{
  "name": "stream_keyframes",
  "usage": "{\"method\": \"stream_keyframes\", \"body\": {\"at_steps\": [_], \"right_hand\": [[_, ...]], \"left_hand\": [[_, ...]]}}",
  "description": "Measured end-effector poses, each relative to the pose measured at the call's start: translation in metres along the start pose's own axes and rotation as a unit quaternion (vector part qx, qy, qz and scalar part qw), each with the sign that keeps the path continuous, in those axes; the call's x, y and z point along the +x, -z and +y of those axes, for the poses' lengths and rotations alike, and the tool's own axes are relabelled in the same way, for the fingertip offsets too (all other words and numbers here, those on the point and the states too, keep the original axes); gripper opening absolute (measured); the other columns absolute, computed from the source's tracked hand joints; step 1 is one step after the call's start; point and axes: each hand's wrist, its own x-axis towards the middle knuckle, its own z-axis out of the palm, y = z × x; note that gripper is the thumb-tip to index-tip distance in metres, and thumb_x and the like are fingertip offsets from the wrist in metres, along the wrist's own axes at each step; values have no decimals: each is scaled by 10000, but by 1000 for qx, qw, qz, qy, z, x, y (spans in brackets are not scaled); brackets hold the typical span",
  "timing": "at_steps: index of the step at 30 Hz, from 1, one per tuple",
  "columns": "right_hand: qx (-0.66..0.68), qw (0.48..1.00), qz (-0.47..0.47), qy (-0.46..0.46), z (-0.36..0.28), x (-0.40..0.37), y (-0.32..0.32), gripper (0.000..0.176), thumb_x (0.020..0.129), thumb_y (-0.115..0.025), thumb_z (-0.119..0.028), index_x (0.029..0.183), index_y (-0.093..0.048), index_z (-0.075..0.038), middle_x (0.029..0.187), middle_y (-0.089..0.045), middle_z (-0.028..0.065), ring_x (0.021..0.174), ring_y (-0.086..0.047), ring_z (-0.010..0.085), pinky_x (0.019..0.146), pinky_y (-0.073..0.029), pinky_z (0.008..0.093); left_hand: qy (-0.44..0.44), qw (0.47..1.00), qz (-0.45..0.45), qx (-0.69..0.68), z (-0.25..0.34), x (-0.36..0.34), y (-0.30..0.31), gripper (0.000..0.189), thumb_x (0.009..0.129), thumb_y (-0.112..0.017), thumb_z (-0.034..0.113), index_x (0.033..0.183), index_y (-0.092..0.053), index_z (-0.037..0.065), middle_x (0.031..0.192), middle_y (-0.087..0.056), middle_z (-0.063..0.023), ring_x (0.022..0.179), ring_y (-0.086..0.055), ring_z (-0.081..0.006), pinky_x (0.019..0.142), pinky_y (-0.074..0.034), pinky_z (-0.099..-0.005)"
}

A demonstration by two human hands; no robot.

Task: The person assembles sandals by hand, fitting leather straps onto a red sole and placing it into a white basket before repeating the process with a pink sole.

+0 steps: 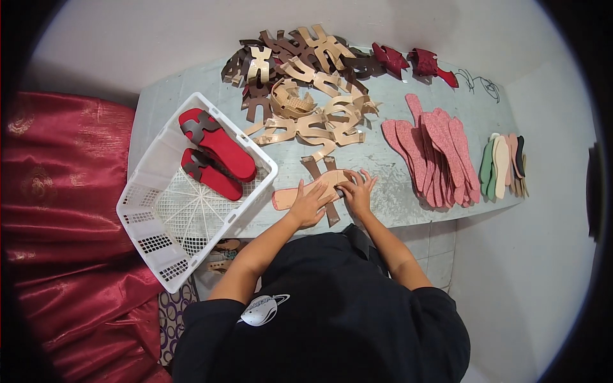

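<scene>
Table: You stand at a pale grey table (393, 99), worn and patchy on top. Most of it spreads to the right of the white basket (153, 167).
Room: A pale wall (191, 38) rises behind the basket, and a side wall (543, 210) stands far to its right. Floor tiles (439, 255) show low down, to the basket's right.
Red cloth: The shiny, wrinkly red cloth (64, 210) hangs just left of the basket.
In the basket: Two red sandals (220, 150) with dark straps lie inside, near its far end.
Strap heap: Tan and brown straps (306, 127) lie in a messy heap, behind and to the right of the basket.
Far end: Dark red straps (408, 62) and a thin cord (479, 85) lie farther right of the basket, past the heap.
Sole stacks: Pink soles (437, 153) stand well to the basket's right; mixed-colour soles (502, 166) stand even farther right.
Your work: The tan sole (317, 186) lies just right of the basket, across a brown strap (332, 214).
Left hand: Your left hand (311, 204) lies flat on the sole, fingers spread wide.
Right hand: Your right hand (357, 190) bends its fingers at the sole's edge, farther from the basket; you cannot tell if they pinch.
In the way: Your hands hide part of the sole.
</scene>
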Motion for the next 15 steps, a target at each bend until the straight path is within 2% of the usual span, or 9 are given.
{"method": "stream_keyframes", "body": {"at_steps": [2,5,7,8,10,11,13,15], "right_hand": [[10,1000,-4,-11,1,1,0,49,705,-651,-199,748,-671,-192,1125,-526,-70,1183,-292,332,978,4,639],[1,999,-36,-11,6,5,3,125,691,-668,-256,804,-664,-202,1207,-476,-34,1204,-269,343,957,4,663],[-33,995,-52,-84,6,9,3,403,624,-715,-366,986,-607,-225,1330,-337,70,1261,-165,387,923,21,695],[-33,995,-51,-85,6,12,4,403,624,-715,-366,986,-607,-225,1330,-337,70,1261,-165,387,923,21,695],[-39,975,-79,-203,8,18,5,768,522,-762,-449,1191,-445,-247,1403,-145,165,1296,-13,426,893,44,715],[-40,975,-77,-205,8,20,6,768,522,-762,-449,1191,-445,-247,1403,-145,165,1296,-13,426,893,44,715],[-41,957,-100,-268,5,25,8,966,475,-788,-463,1283,-305,-248,1421,-58,189,1294,79,441,892,54,712],[-43,949,-98,-295,3,26,8,997,470,-792,-466,1297,-281,-242,1425,-44,184,1294,82,439,891,54,713]], "left_hand": [[-5,1000,3,-5,-1,0,0,565,757,-484,226,1310,-367,243,1389,-266,-129,1310,-209,-267,975,-3,-657],[-4,1000,-3,3,1,0,4,567,750,-485,222,1306,-374,249,1382,-281,-125,1302,-230,-264,972,-5,-661],[1,999,-6,32,1,0,5,558,757,-507,256,1300,-381,252,1391,-270,-112,1302,-231,-236,970,-21,-666],[0,999,-6,33,1,-1,5,558,757,-507,256,1300,-381,252,1391,-270,-112,1302,-231,-236,970,-21,-666],[-4,1000,9,15,1,-3,5,584,748,-512,260,1312,-364,252,1396,-264,-105,1299,-239,-238,969,-25,-668],[-7,1000,8,15,1,-3,4,584,748,-512,260,1312,-364,252,1396,-264,-105,1299,-239,-238,969,-25,-668],[-8,998,60,-26,2,-2,4,600,757,-473,238,1336,-316,262,1362,-318,-111,1271,-289,-253,957,-27,-680],[-3,998,64,2,6,2,2,599,769,-465,243,1345,-300,238,1348,-334,-111,1254,-310,-256,959,-34,-677]]}}
